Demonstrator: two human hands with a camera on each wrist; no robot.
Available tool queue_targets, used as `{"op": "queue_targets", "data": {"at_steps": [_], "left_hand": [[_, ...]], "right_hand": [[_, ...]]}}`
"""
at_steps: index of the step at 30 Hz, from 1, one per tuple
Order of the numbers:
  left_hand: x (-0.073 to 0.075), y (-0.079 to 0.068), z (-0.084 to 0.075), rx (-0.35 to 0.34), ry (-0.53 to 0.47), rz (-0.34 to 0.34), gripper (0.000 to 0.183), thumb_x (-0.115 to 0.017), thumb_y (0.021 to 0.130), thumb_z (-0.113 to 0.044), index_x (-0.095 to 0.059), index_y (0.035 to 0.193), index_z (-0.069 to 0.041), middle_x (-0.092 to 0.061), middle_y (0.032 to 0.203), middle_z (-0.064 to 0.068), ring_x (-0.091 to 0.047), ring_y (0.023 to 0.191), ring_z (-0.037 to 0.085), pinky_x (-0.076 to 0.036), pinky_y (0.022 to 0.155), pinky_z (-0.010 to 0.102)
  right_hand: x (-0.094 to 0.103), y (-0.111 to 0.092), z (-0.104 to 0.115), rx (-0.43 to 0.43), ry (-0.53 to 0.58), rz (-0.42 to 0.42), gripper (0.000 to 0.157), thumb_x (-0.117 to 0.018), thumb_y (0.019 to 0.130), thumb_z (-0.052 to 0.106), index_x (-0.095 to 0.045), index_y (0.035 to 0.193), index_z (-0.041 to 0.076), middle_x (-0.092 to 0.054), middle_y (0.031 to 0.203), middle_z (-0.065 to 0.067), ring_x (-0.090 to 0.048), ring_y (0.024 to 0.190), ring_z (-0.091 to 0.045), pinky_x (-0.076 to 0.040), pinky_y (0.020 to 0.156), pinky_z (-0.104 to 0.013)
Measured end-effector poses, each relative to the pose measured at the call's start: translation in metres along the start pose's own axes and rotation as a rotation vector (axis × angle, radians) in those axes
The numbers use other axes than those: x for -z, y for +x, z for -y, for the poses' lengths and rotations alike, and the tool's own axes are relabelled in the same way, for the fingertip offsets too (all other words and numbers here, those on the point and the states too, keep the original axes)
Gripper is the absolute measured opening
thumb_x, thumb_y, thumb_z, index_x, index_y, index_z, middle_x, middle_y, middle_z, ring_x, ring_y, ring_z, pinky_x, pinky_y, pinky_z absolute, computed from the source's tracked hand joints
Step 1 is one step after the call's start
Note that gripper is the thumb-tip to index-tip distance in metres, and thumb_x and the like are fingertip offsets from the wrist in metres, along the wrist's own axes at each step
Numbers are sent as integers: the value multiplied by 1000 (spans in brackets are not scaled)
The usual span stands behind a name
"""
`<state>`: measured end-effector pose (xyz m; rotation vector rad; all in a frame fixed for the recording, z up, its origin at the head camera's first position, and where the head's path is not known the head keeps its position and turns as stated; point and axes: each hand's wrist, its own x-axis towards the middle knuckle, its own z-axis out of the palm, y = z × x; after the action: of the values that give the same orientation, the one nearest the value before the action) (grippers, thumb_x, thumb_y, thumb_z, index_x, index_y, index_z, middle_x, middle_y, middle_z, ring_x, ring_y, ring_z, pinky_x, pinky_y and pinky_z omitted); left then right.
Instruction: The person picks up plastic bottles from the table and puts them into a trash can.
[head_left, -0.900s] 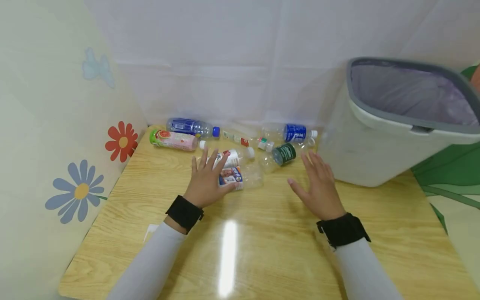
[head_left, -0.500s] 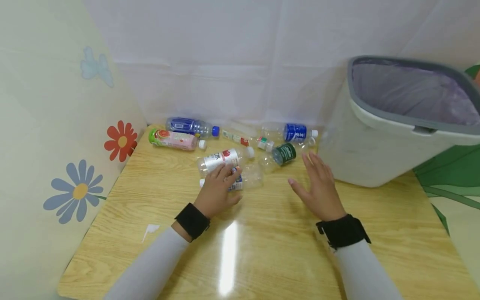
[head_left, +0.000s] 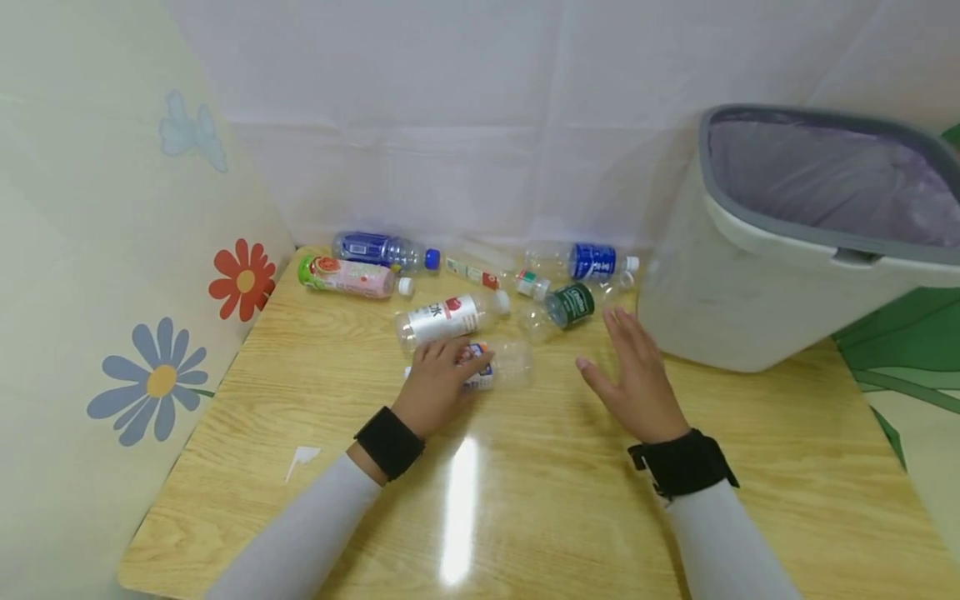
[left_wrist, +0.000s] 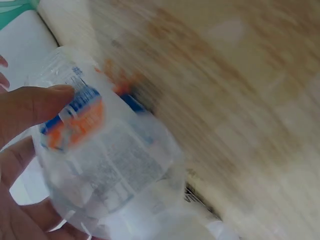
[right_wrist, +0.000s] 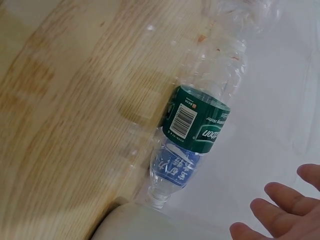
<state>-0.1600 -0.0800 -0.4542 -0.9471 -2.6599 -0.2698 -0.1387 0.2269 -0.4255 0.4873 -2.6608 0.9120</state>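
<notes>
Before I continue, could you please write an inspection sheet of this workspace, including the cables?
Surface: wood-grain table, glossy.
Job's things: orange-label bottle, silver-label bottle, green-label bottle and others, lying on their sides.
Clutter: white scrap at the table's left.
Hands: left hand grips the orange-label bottle; right hand holds nothing.
Cables: nothing seen.
Surroundings: lined bin at right; flowered wall at left.
</notes>
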Motion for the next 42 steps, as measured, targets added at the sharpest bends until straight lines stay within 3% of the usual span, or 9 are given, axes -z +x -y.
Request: {"op": "queue_targets", "data": {"at_steps": [7, 13, 16, 20, 25, 28, 31, 36, 42], "left_hand": [[2, 3, 0, -20, -97, 11, 63, -81, 74, -22, -55, 131, -25, -53, 123, 14, -42, 116, 32, -33, 95, 52], [0, 4, -2, -31, -200, -58, 60, -80, 76, -27, -56, 130, -23, -54, 120, 11, -44, 112, 28, -38, 93, 48], [8, 5, -6, 24, -350, -104, 63, -79, 77, -28, -53, 133, -21, -53, 124, 11, -46, 111, 25, -40, 92, 44], [29, 10, -18, 129, -638, -182, 69, -80, 76, -21, -48, 138, -19, -51, 127, 5, -47, 108, 19, -47, 82, 36], [66, 15, -49, 215, -994, -258, 69, -77, 80, -15, -43, 139, -15, -50, 128, 1, -48, 109, 18, -46, 85, 42], [88, 15, -67, 216, -1118, -275, 66, -74, 81, -8, -42, 138, -9, -48, 131, 6, -48, 112, 22, -44, 90, 46], [101, 13, -78, 185, -1171, -295, 66, -73, 79, -1, -42, 137, -4, -46, 134, 10, -47, 114, 24, -43, 92, 47], [104, 10, -85, 139, -1188, -325, 66, -73, 76, 5, -42, 134, 0, -46, 134, 14, -45, 117, 24, -43, 92, 47], [104, 9, -87, 136, -1179, -328, 66, -73, 77, 3, -43, 135, -2, -47, 134, 9, -45, 117, 22, -44, 92, 46]], "right_hand": [[-1, -1, -2, -23, 34, 2, 76, -61, 92, 35, -18, 150, 13, -16, 152, -16, -13, 136, -33, -17, 103, -63], [1, -1, 6, -16, 82, -2, 73, -61, 93, 30, -20, 149, 9, -19, 150, -17, -18, 134, -35, -20, 102, -63], [3, 0, 14, -41, 121, 8, 71, -59, 95, 30, -17, 150, 15, -19, 150, -15, -21, 133, -35, -24, 101, -63], [4, -1, 33, -74, 222, 22, 69, -56, 96, 32, -14, 150, 26, -22, 149, -8, -24, 132, -31, -25, 101, -61], [4, -4, 68, -1, 350, 13, 68, -56, 97, 21, -14, 150, 26, -29, 146, -4, -27, 131, -23, -28, 103, -53], [9, -6, 92, 48, 465, 1, 67, -54, 96, 9, -17, 150, 23, -31, 145, -3, -31, 129, -22, -30, 102, -52], [16, -8, 114, 62, 568, -11, 66, -53, 94, 1, -19, 149, 13, -35, 142, -9, -39, 123, -25, -34, 100, -48], [21, -10, 132, 48, 623, -31, 70, -54, 89, -7, -14, 147, 0, -40, 134, -23, -48, 113, -32, -41, 94, -29], [10, -12, 119, 44, 636, -33, 74, -55, 91, -5, -14, 149, 12, -41, 136, -17, -48, 115, -27, -43, 93, -25]]}}
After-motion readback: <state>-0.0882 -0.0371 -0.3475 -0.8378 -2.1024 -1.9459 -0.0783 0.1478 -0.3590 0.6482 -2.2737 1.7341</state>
